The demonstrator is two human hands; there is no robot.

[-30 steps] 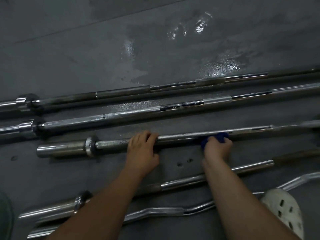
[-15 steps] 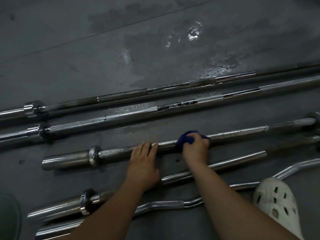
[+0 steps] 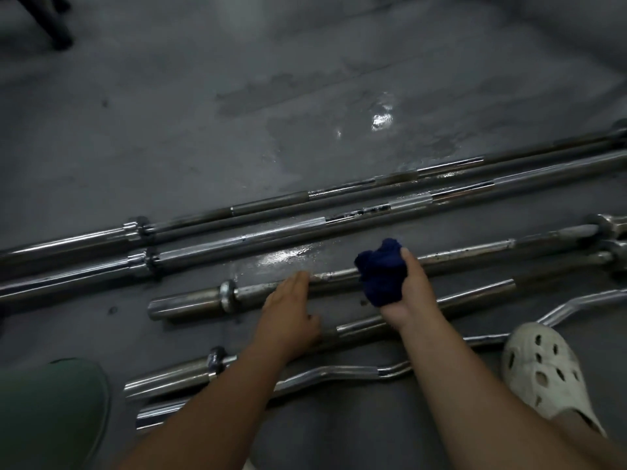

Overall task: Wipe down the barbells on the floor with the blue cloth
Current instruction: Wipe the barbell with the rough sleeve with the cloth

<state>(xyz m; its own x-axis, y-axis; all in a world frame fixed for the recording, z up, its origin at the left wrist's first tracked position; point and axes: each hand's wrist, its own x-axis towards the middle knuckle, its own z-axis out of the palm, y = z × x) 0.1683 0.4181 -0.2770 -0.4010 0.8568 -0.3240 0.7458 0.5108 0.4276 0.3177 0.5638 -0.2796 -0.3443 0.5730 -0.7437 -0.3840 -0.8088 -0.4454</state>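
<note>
Several steel barbells lie side by side on the dark floor. The middle barbell (image 3: 475,252) is spotted with rust. My right hand (image 3: 412,290) grips the bunched dark blue cloth (image 3: 381,271), turned palm-left, with the cloth over the middle barbell's shaft; I cannot tell whether it touches. My left hand (image 3: 288,315) lies flat with straight fingers, fingertips on the same shaft just left of the cloth. Two long bars (image 3: 339,198) lie beyond it. A shorter bar (image 3: 475,295) and a curl bar (image 3: 332,373) lie nearer me, partly hidden by my forearms.
A wet, shiny patch (image 3: 380,120) marks the floor beyond the bars. My white perforated clog (image 3: 543,364) stands at the lower right by the curl bar. A green shape (image 3: 51,412) fills the lower left corner. A dark furniture leg (image 3: 54,25) is at the top left.
My right hand slid the cloth leftward along the middle barbell toward my left hand, then turned so the bunched cloth faces left. My left hand stayed on the shaft. The view shifted back.
</note>
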